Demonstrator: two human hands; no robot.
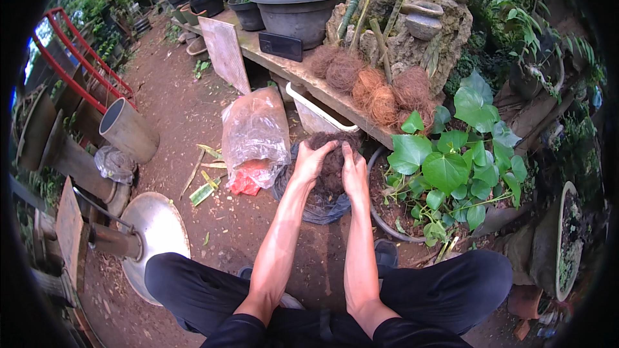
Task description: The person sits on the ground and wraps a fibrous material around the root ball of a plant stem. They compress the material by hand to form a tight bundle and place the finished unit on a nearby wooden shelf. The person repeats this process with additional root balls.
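Between my left hand (312, 159) and my right hand (354, 168) is a clump of dark brown fibre (333, 141), with the thumbs almost meeting over it. My fingers are mostly hidden behind the clump. Beneath it, more dark fibre (331, 179) fills a dark plastic bag (326, 212) on the ground. A clear plastic sack (256, 130) with something red at its mouth stands to the left. Just beyond my hands is a white rectangular tub (314, 111), partly under a stone ledge.
Reddish and brown fibre balls (382, 94) line the ledge (271, 60), near a dark phone-like slab (280, 46) and a large grey pot (297, 9). A leafy potted plant (449, 169) crowds the right. Leaf scraps (205, 191) and a round metal disc (157, 237) lie left.
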